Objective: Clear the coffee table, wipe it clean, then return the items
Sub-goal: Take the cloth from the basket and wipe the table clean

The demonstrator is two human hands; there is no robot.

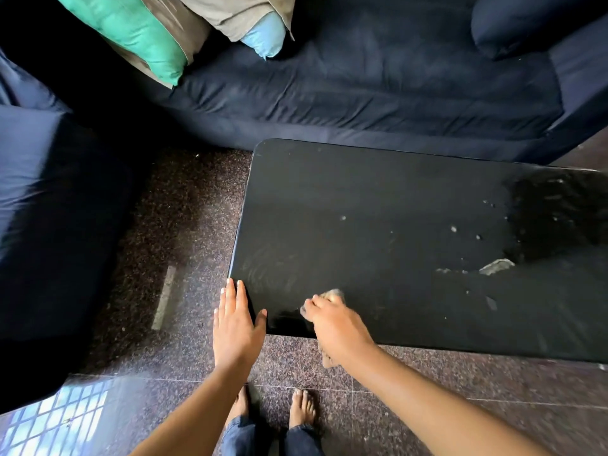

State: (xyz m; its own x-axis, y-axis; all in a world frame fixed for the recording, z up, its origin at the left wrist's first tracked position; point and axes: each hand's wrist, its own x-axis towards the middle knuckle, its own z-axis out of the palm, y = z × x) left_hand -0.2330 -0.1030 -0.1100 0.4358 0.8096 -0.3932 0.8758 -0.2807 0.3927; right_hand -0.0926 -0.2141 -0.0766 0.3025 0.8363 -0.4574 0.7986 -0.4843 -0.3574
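Note:
The black glossy coffee table (394, 209) fills the middle and right of the head view, with nothing standing on it. Pale specks and a whitish smear (495, 266) mark its right part, and faint wipe streaks show near its front left corner. My right hand (335, 324) presses a small beige cloth (334, 295) onto the table near the front edge; the cloth is mostly hidden under my fingers and blurred. My left hand (235, 320) lies flat with fingers spread on the table's front left corner, thumb on the top.
A dark blue sofa (362, 87) runs along the table's far side, with green (138, 34), beige and light blue cushions at its left end. A dark blue armchair (49, 225) stands at the left. Speckled stone floor (184, 225) lies between; my bare feet stand below the table's front edge.

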